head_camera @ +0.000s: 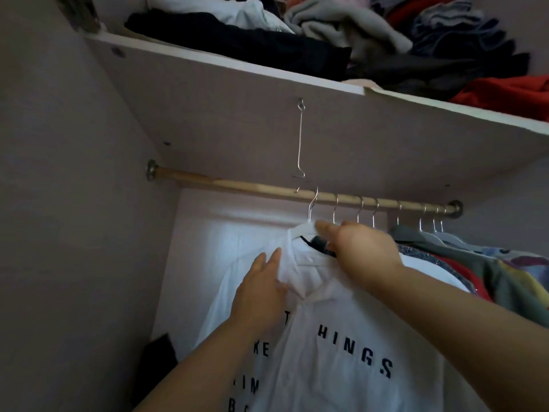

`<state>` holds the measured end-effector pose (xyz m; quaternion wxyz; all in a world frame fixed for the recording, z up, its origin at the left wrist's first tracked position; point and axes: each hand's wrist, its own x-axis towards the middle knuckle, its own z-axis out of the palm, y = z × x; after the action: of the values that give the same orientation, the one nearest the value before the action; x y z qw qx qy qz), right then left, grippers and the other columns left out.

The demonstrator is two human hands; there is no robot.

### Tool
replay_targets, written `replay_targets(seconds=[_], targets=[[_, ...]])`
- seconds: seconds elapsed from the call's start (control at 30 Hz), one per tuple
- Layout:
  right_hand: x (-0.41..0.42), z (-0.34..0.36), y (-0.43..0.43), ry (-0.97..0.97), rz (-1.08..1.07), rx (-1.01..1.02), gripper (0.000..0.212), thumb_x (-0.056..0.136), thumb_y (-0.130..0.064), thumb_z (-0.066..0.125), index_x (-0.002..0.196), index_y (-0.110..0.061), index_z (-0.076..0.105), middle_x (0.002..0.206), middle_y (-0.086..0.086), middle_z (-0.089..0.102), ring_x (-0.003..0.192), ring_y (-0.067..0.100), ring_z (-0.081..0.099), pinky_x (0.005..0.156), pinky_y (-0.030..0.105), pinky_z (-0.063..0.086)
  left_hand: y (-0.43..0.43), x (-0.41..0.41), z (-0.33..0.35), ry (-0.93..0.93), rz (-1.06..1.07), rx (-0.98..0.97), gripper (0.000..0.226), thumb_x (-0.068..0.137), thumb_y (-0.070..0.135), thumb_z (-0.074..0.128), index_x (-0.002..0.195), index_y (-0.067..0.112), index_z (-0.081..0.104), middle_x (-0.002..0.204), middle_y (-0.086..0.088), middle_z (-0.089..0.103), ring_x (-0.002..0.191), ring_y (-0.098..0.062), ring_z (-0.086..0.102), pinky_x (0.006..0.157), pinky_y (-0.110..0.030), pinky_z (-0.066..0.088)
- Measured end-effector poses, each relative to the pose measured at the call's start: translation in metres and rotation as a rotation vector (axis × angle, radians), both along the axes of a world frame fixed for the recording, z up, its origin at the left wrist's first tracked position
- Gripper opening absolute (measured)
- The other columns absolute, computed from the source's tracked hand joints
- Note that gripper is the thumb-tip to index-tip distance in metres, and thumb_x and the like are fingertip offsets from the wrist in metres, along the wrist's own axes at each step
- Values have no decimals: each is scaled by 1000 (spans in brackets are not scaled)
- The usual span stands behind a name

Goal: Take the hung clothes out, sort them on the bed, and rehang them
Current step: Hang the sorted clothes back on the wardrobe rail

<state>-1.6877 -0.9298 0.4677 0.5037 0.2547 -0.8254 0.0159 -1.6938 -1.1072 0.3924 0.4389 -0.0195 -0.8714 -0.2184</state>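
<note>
Head view, from the left of the wardrobe: one dark bundle [159, 355] sits low in the corner, too dim to name. One wooden rod [237, 185] runs across under the shelf [237, 114], and one thin wire [300, 138] hangs from the shelf's underside down to the rod, probably to keep it from sagging.

The left hand [261, 289] lies on the shoulder of the white shirt [341, 322], fingers straight and close together. It seems to be steadying the cloth so it does not slip off. Whether the thumb nips the fabric cannot be told. The shirt, with dark lettering, is the leftmost garment on the rod, and it hangs from a hanger [312, 203] whose hook is over the rod.

The right hand [362, 248] is curled around the top of that hanger just below the hook, thumb stretched out along the collar. This is likely the grip for lifting the hook on or off the rod. Which way it is going cannot be judged.

Eight hooks can be counted on the rod, this one included. The other seven crowd the right end, carrying grey, red and patterned clothes [505, 272] packed too tightly to count. On the shelf, a pile of folded clothes [267, 40] lies loose.
</note>
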Motion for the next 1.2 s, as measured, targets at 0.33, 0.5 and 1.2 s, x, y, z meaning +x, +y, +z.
replay_targets(seconds=[0.33, 0.5, 1.2], targets=[[-59, 60, -56, -16, -117, -50, 29, 92, -3, 44, 114, -15, 58, 116, 7, 60, 106, 29, 59, 76, 31, 43, -23, -40, 25, 1, 20, -98, 65, 97, 27, 45, 149, 30, 6, 157, 3, 5, 140, -16, 23, 109, -31, 31], [-80, 38, -80, -69, -133, 42, 32, 92, -4, 41, 122, -11, 53, 122, 9, 55, 110, 29, 58, 75, 31, 41, -30, -60, 18, 1, 31, -117, 69, 94, 31, 50, 149, 30, 8, 157, 3, 9, 141, -15, 21, 110, -31, 30], [-26, -146, -38, 33, 124, 221, 50, 37, -42, 84, 83, -28, 71, 85, -1, 66, 83, 23, 65, 84, 44, 52, -8, -42, -107, -129, -65, 124, 66, 93, 23, 53, 148, 22, 17, 150, 0, 26, 135, -13, 31, 108, -23, 26]])
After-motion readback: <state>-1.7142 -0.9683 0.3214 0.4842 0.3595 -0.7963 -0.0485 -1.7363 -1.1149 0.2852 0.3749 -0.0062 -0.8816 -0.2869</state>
